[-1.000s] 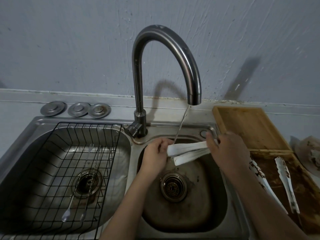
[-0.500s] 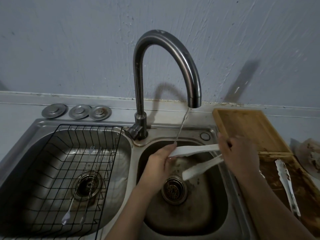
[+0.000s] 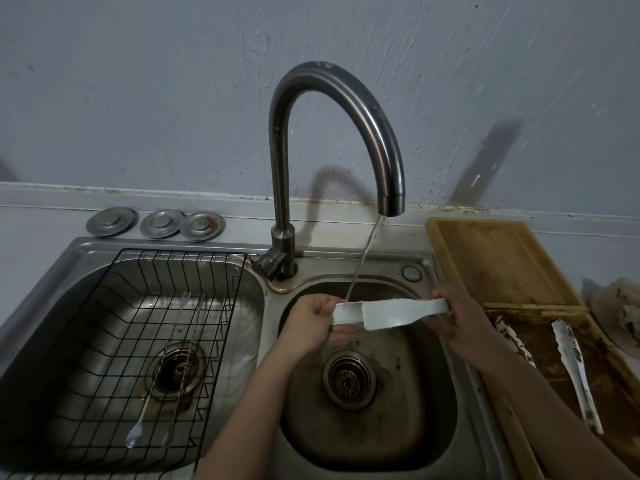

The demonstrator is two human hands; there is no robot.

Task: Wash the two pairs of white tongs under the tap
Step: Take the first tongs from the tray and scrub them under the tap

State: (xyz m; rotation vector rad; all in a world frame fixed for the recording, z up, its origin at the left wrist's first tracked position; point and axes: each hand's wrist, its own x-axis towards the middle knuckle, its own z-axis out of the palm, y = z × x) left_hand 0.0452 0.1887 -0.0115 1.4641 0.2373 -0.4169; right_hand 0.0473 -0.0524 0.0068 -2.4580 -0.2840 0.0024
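— Two hands engaged?
— Yes. Left hand (image 3: 308, 318) pinches the tips of the white tongs (image 3: 388, 312); right hand (image 3: 455, 315) grips the hinge end, under the tap (image 3: 346, 140) stream.
— Second pair?
— Soiled tongs (image 3: 575, 372) lying at 3 o'clock, on the tray (image 3: 620, 386).

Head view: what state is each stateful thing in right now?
Tap: running, thin stream.
White tongs over right basin: held at both ends, under the stream.
Left hand: grips the tip end.
Right hand: grips the hinge end.
Second tongs: dirty, lying on the board.
Right drain: unplugged.
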